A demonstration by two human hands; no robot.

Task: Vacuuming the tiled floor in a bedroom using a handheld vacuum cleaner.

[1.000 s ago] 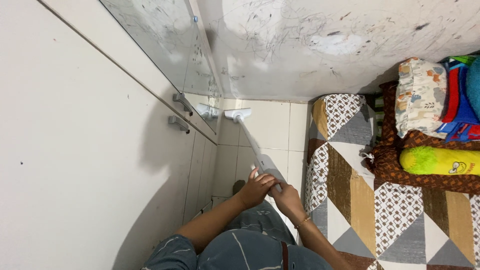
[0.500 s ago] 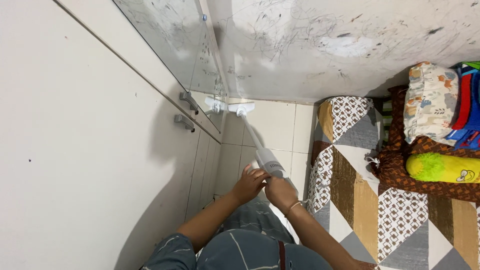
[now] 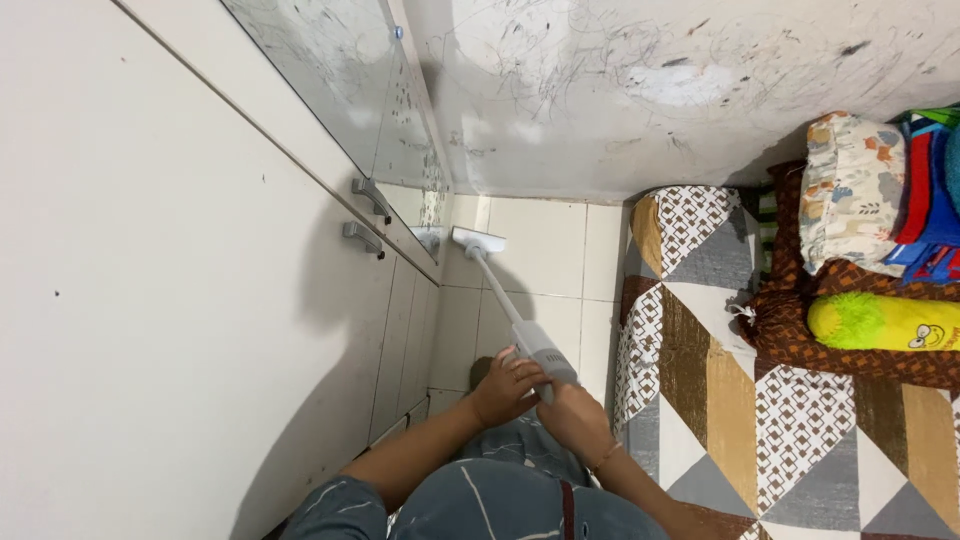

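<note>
A white stick vacuum cleaner (image 3: pixel 515 320) is held in both hands over the strip of pale floor tiles (image 3: pixel 545 260) between the white wardrobe (image 3: pixel 190 330) and the bed. The left hand (image 3: pixel 507 385) is closed around the grey-white motor body at the near end, with the fingers curled over its top. The right hand (image 3: pixel 572 415) is wrapped on the handle just behind and below, touching the left hand; a thin bracelet is worn at that wrist. Neither hand is seen to be open.

The long axis of the vacuum cleaner runs away from the hands, up and slightly to the left in the view, from the body at the hands to the floor head (image 3: pixel 478 240). The floor head is set on the tiles near the foot of the wardrobe's mirrored door (image 3: pixel 340 80), short of the scribbled wall (image 3: pixel 650 90) at the far end of the strip. The left hand is the nearer of the two to the floor head.

To the right, the bed is covered by a patchwork quilt (image 3: pixel 760 400) in brown, grey and white triangles. At its far right edge a patterned pillow (image 3: pixel 850 190) and a yellow-green plush toy (image 3: pixel 885 322) are laid, well apart from the vacuum cleaner
</note>
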